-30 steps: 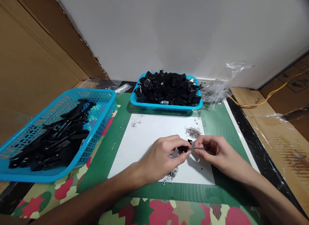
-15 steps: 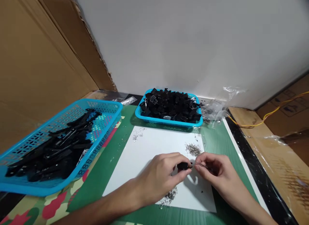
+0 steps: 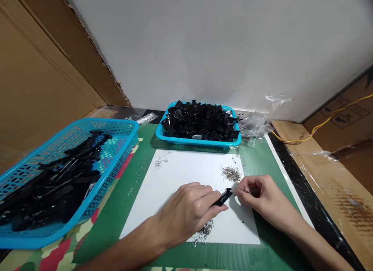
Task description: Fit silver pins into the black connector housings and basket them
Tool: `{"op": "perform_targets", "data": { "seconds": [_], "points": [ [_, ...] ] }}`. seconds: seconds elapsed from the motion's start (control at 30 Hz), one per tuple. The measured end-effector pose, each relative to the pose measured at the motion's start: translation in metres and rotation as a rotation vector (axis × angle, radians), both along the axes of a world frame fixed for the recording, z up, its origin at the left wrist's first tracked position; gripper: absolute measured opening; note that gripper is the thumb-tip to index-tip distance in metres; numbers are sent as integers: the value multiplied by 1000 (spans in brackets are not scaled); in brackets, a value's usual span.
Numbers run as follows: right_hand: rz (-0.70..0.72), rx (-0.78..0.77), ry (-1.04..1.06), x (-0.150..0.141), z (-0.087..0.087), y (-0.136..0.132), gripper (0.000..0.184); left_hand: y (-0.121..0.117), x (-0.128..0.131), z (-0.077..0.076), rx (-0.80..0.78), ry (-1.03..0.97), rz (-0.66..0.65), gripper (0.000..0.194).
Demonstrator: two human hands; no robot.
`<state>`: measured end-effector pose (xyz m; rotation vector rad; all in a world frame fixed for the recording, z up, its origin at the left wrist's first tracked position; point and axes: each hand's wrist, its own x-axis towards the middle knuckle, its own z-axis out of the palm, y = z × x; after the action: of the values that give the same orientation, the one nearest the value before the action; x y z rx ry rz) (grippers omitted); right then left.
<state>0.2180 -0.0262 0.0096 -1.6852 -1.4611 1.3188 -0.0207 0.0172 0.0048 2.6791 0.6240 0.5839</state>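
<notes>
A black plastic part [image 3: 223, 197] is gripped between the thumb and fingers of my left hand [image 3: 194, 207], its narrow end pointing up and right. My right hand [image 3: 260, 190] pinches a thin metal tool like tweezers [image 3: 243, 190], its tip just right of the part with a small gap between them. Both hands are above a white sheet [image 3: 175, 178]. Beyond the right hand lies a pile of small metal springs or clips [image 3: 231, 173]. A second pile of metal pieces [image 3: 204, 233] is partly hidden under my left hand.
A blue basket [image 3: 198, 141] heaped with small black pieces stands at the back. Another blue basket [image 3: 124, 166] with long black parts is at left. Loose metal bits [image 3: 161, 160] lie on the sheet's far left corner. Plastic bags [image 3: 256, 123] and a yellow cable [image 3: 314, 136] are at right.
My left hand has turned the black part, so more of its length shows and its end tilts up. The right hand stays close by with the tool. The view has shifted slightly.
</notes>
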Motion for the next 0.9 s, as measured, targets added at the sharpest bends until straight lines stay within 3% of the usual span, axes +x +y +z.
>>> {"op": "perform_targets", "data": {
  "seconds": [0.9],
  "points": [
    [0,185,-260,-8,-7,-10,25,-5,2,-3,41,22,-40,22]
  ]
}}
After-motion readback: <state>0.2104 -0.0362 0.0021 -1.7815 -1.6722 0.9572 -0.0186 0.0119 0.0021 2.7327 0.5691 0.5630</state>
